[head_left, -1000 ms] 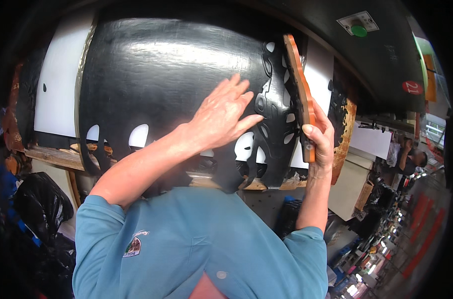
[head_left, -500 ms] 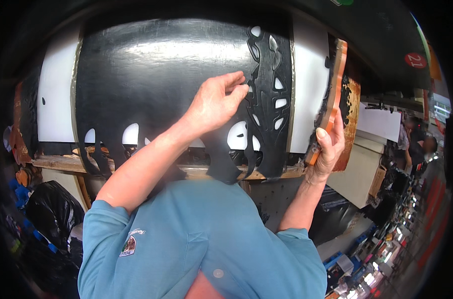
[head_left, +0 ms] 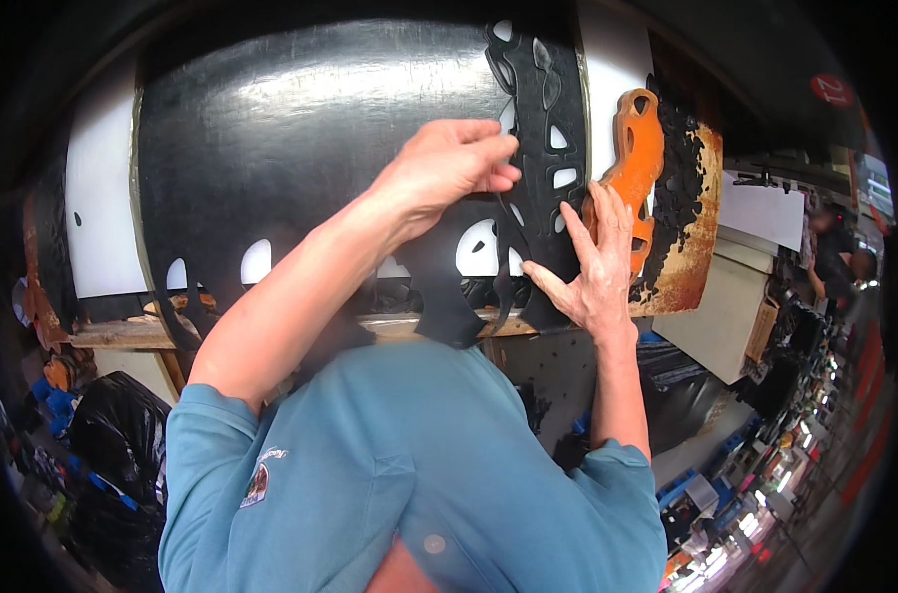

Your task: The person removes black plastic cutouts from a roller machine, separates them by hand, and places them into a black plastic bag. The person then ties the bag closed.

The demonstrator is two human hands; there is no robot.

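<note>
A large glossy black sheet [head_left: 300,148] lies across a white board [head_left: 98,217], with shapes cut out along its near and right edges. My left hand [head_left: 459,168] is over the right part of the sheet, fingers curled together at the cut edge; whatever they pinch is too small to make out. Just right of it is a band of black cut-outs [head_left: 533,217] with white gaps. My right hand [head_left: 597,262] is spread open, its thumb and fingers over those cut-outs. Its fingertips reach the lower part of an orange, wavy cutting die [head_left: 639,148], which lies flat.
Black scraps and a worn, rusty-brown board [head_left: 701,217] lie right of the die. A wooden edge [head_left: 123,334] runs along the front of the work surface. Black plastic bags [head_left: 118,425] are at the lower left. Another person [head_left: 829,262] is far off at the right.
The orange die, held upright in my right hand before, now lies flat, and that hand has opened and moved left. My left hand has moved slightly right, its fingers more curled.
</note>
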